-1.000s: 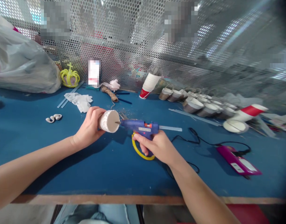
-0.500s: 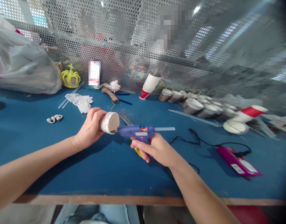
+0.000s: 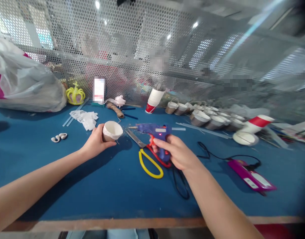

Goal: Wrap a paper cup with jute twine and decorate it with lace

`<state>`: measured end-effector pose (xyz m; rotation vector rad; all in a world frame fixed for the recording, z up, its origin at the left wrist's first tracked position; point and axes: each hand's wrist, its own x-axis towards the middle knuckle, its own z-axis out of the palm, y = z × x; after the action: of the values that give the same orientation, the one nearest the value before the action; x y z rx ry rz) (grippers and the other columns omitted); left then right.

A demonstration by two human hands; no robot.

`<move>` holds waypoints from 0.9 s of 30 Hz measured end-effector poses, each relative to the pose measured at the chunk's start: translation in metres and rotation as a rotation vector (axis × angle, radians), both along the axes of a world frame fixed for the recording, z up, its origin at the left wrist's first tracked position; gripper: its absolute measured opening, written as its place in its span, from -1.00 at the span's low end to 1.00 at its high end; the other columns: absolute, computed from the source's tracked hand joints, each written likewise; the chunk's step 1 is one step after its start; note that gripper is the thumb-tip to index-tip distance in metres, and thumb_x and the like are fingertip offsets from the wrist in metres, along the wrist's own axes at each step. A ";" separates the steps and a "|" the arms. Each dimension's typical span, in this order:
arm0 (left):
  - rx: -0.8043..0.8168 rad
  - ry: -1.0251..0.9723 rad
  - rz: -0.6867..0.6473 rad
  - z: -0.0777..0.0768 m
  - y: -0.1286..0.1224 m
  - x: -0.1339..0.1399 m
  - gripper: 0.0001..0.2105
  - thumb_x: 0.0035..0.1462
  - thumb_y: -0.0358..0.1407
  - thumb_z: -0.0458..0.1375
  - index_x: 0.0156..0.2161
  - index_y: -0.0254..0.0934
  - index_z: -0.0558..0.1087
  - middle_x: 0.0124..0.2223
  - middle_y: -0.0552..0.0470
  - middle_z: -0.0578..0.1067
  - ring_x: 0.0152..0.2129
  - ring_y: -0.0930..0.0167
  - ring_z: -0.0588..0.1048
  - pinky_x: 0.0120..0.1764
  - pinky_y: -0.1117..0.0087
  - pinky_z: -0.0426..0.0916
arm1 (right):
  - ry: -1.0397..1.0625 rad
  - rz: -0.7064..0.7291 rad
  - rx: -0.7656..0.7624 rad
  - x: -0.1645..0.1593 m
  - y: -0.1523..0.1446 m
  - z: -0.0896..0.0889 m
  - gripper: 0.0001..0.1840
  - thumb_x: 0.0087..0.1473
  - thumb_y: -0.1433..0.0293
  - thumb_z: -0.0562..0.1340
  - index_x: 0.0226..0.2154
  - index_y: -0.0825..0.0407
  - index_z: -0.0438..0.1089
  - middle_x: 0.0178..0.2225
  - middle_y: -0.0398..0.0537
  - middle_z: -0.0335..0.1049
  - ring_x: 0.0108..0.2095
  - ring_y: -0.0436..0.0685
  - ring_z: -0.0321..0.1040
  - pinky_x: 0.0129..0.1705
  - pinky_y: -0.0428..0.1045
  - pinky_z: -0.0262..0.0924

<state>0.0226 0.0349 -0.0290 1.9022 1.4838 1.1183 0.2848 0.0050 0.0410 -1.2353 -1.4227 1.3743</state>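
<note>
My left hand [image 3: 96, 142] is closed around a small paper cup [image 3: 112, 131] with a brown side and white rim, its opening tilted up toward me. In my right hand [image 3: 176, 149] is a blue hot glue gun [image 3: 152, 128], its nozzle pointing left, apart from the cup. A small red light glows on the gun's body, and a clear glue stick [image 3: 178, 128] juts out of its back. Under the gun, scissors [image 3: 151, 169] with yellow and red handles lie on the blue table [image 3: 112, 196], blades toward the cup.
Twine [image 3: 115, 110], crumpled white fabric [image 3: 85, 119] and a yellow crown [image 3: 75, 94] lie at the back left beside a plastic bag [image 3: 30, 81]. Stacked paper cups [image 3: 154, 99] lean near the mesh. Several wrapped cups [image 3: 201, 117] and a purple power strip [image 3: 251, 175] with a black cord are right.
The cup has turned from its flat base facing right to its opening facing up. The glue gun has drawn back right, away from the cup, uncovering the scissors. The view has shifted a little.
</note>
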 end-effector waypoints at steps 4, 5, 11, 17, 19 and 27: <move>-0.083 -0.184 -0.012 0.009 0.022 -0.003 -0.44 -0.24 -0.28 0.28 -0.09 -0.35 0.20 -0.10 -0.14 0.41 -0.11 0.22 0.41 -0.04 0.16 0.29 | -0.071 -0.158 -0.044 0.015 0.029 0.005 -0.72 -0.16 0.28 0.37 -0.46 0.12 0.35 -0.55 -0.17 0.33 -0.59 -0.11 0.21 -0.55 -0.17 0.15; -0.091 -0.203 -0.003 0.012 0.028 -0.004 -0.45 -0.26 -0.31 0.28 -0.10 -0.34 0.21 -0.10 -0.12 0.41 -0.11 0.23 0.41 -0.04 0.17 0.29 | -0.121 -0.183 -0.065 0.018 0.036 0.006 -0.76 -0.11 0.30 0.35 -0.47 0.12 0.34 -0.55 -0.18 0.32 -0.61 -0.13 0.19 -0.57 -0.18 0.14; -0.124 -0.189 0.089 0.015 0.062 -0.005 -0.48 -0.32 -0.39 0.30 -0.16 -0.30 0.24 -0.17 -0.05 0.44 -0.17 0.25 0.45 -0.09 0.20 0.33 | -0.312 -0.220 -0.103 0.028 0.077 -0.009 -0.77 0.06 0.41 0.23 -0.56 0.14 0.29 -0.61 -0.15 0.29 -0.66 -0.13 0.16 -0.60 -0.16 0.14; -0.136 -0.150 0.142 -0.001 0.085 0.001 -0.48 -0.29 -0.36 0.31 -0.15 -0.32 0.23 -0.15 -0.12 0.44 -0.13 0.17 0.44 -0.07 0.14 0.31 | -0.645 -0.241 -0.068 0.034 0.110 -0.030 -0.71 0.16 0.26 0.14 -0.40 0.17 0.38 -0.46 -0.10 0.38 -0.46 -0.01 0.34 -0.39 -0.07 0.27; -0.141 -0.142 0.142 -0.004 0.089 0.000 -0.47 -0.27 -0.34 0.31 -0.13 -0.32 0.23 -0.13 -0.14 0.44 -0.12 0.17 0.43 -0.06 0.14 0.30 | -0.741 -0.231 -0.075 0.035 0.117 -0.035 -0.72 0.16 0.26 0.14 -0.19 0.14 0.36 -0.24 -0.04 0.39 -0.29 0.06 0.38 -0.26 0.03 0.32; -0.147 -0.157 0.078 -0.008 0.094 -0.001 -0.40 -0.26 -0.29 0.32 -0.07 -0.28 0.19 -0.11 -0.11 0.44 -0.11 0.20 0.43 -0.05 0.15 0.32 | -1.070 -0.196 -0.061 0.026 0.131 -0.042 -0.68 0.16 0.28 0.14 -0.08 0.10 0.31 -0.09 0.02 0.34 -0.16 0.12 0.35 -0.16 0.11 0.30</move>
<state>0.0212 0.1284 -0.0372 1.6318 1.5191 1.1323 0.3110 0.1363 -0.0007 -2.2505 -1.8427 0.5803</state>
